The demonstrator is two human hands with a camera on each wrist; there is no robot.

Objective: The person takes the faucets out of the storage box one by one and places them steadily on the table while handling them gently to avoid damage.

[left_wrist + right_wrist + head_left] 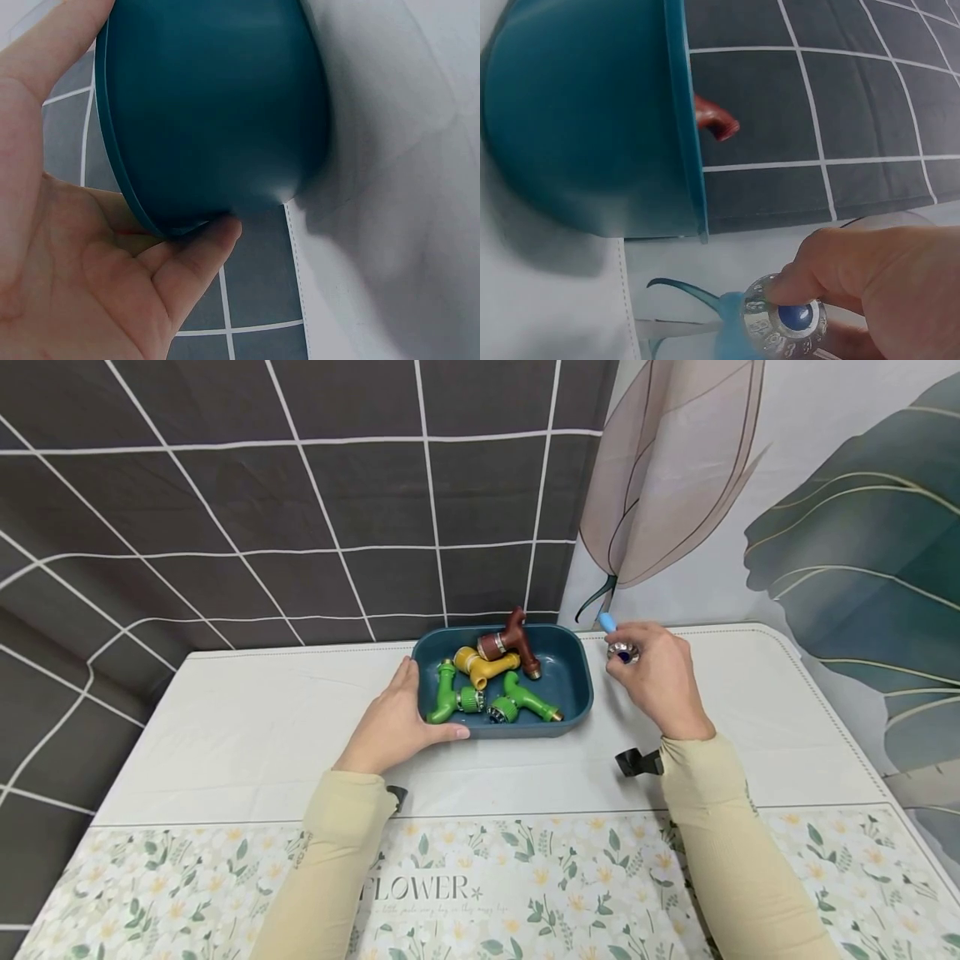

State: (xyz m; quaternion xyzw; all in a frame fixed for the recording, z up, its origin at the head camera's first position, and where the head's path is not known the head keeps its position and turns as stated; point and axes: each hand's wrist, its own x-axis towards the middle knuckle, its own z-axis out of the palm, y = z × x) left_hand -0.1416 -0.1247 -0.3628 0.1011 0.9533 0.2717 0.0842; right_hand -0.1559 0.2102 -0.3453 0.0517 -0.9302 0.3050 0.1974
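Note:
A dark teal plastic tub (572, 693) stands near the table's back edge. My left hand (385, 720) grips its left end, thumb along the front rim and fingers round the far corner. Inside lie a brown tap (515, 639), a yellow tap (480, 670) and two green taps, one green tap (444, 693) on the left and another green tap (528, 697) in front. To the right of the tub, my right hand (660, 681) pinches a light blue tap (733, 326) by its silver knob (763, 304), which has a blue centre. My fingers hide part of this tap.
The white table (285, 718) has a floral cloth (187, 885) along its front. Behind it hangs a dark wall covering (360, 502) with white grid lines, and a leaf-patterned covering (682, 485) on the right. A black strap piece (637, 763) sticks out by my right wrist.

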